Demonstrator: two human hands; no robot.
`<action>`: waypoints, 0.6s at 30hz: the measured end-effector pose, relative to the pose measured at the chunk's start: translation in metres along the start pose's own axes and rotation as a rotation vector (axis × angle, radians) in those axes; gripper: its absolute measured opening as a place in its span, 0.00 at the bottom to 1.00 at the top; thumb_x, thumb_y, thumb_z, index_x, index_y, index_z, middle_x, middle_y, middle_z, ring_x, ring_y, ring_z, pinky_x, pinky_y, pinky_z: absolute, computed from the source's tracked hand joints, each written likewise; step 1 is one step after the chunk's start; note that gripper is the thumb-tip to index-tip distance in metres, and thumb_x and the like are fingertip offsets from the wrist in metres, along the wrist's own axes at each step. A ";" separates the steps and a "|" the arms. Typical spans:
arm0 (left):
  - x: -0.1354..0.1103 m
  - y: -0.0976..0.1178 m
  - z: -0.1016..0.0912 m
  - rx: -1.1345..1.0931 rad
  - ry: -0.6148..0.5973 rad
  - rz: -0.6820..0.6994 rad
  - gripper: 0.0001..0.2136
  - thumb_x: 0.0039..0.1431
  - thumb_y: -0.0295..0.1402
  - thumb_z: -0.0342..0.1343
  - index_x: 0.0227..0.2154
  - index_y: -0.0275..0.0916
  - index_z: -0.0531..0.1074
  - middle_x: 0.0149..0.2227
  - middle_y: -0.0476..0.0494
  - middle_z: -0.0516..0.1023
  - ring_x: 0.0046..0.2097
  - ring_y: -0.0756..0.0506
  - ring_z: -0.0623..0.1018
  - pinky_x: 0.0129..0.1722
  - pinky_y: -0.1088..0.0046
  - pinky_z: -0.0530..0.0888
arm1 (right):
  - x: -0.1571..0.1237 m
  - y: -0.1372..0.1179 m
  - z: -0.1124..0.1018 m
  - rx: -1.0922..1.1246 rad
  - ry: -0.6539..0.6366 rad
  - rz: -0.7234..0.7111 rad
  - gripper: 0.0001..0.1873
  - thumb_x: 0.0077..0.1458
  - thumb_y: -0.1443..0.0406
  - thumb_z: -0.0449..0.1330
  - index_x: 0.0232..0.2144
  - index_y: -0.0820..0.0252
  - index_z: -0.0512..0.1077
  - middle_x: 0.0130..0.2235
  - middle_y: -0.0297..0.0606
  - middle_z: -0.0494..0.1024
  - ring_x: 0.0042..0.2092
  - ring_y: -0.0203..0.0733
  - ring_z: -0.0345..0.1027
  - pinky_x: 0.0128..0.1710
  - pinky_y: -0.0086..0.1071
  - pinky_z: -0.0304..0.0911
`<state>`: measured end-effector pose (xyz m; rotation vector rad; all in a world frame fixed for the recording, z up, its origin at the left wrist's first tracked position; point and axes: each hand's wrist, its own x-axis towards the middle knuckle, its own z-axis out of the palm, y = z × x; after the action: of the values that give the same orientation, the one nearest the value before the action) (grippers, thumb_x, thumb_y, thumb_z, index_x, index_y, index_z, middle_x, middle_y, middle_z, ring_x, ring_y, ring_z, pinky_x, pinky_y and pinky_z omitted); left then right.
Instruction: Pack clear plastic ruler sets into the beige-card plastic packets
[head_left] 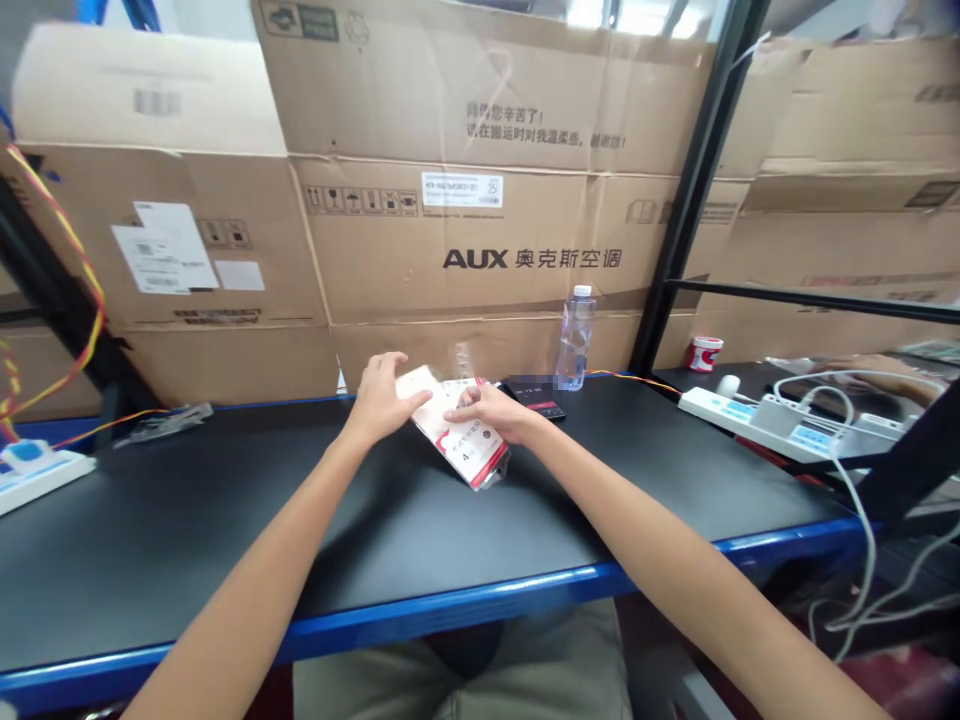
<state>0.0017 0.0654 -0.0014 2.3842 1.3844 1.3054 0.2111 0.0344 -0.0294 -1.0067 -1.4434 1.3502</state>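
A flat white-and-red packet [469, 452] with printed lettering is tilted between my hands above the black tabletop. Clear plastic shows around its lower corner and its top. My left hand [381, 402] grips the pale upper-left end, thumb on the front, with part of its fingers hidden. On the right edge, my right hand [496, 412] pinches the packet between thumb and curled fingers. Just behind that hand, a dark phone-like slab [534, 394] lies on the table, partly covered.
A clear water bottle [576, 340] stands at the back beside the cardboard [390, 290]. Power strips lie at the left [45, 470] and right [772, 425], with loose cables. A red-and-white tub [705, 354] sits back right. The blue table edge [450, 607] runs in front.
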 end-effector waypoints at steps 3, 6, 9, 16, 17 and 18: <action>-0.003 -0.006 0.007 -0.340 -0.156 -0.254 0.31 0.49 0.39 0.64 0.54 0.38 0.60 0.47 0.38 0.73 0.47 0.40 0.77 0.47 0.61 0.74 | -0.002 -0.002 0.010 0.054 0.011 -0.096 0.30 0.34 0.59 0.77 0.20 0.59 0.57 0.21 0.25 0.66 0.25 0.31 0.64 0.26 0.27 0.61; -0.006 -0.012 0.013 -0.521 -0.309 -0.318 0.30 0.49 0.31 0.60 0.56 0.40 0.58 0.40 0.44 0.75 0.39 0.45 0.78 0.39 0.68 0.76 | -0.002 -0.006 0.016 0.155 0.055 -0.094 0.25 0.39 0.56 0.75 0.22 0.60 0.62 0.26 0.30 0.71 0.29 0.34 0.69 0.30 0.29 0.67; -0.004 -0.028 0.012 -0.362 -0.280 -0.233 0.31 0.46 0.26 0.55 0.57 0.41 0.62 0.39 0.45 0.75 0.36 0.46 0.77 0.37 0.70 0.75 | 0.001 -0.010 0.014 0.312 0.134 -0.096 0.21 0.45 0.56 0.73 0.29 0.61 0.67 0.33 0.35 0.75 0.33 0.37 0.75 0.35 0.30 0.71; 0.012 -0.092 -0.025 0.238 -0.219 -0.273 0.25 0.46 0.23 0.53 0.49 0.42 0.74 0.49 0.38 0.76 0.53 0.36 0.75 0.53 0.64 0.70 | 0.005 -0.001 0.003 -0.220 0.201 -0.047 0.14 0.59 0.55 0.61 0.36 0.60 0.67 0.30 0.35 0.75 0.23 0.33 0.69 0.19 0.24 0.54; 0.012 -0.099 -0.029 0.266 -0.219 -0.303 0.23 0.46 0.24 0.53 0.48 0.41 0.75 0.49 0.36 0.76 0.54 0.34 0.75 0.54 0.62 0.70 | 0.004 0.001 0.003 -0.352 0.169 -0.040 0.14 0.59 0.55 0.60 0.38 0.60 0.67 0.30 0.36 0.75 0.24 0.34 0.69 0.21 0.25 0.56; 0.011 -0.105 -0.032 0.290 -0.212 -0.331 0.22 0.48 0.26 0.54 0.49 0.40 0.75 0.50 0.33 0.75 0.54 0.32 0.74 0.54 0.59 0.70 | 0.004 0.004 0.003 -0.502 0.146 -0.058 0.14 0.59 0.56 0.60 0.40 0.60 0.67 0.31 0.37 0.76 0.27 0.36 0.71 0.24 0.27 0.59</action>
<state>-0.0889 0.1247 -0.0221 2.2377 1.9024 0.7920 0.2070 0.0373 -0.0335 -1.3368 -1.7240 0.8644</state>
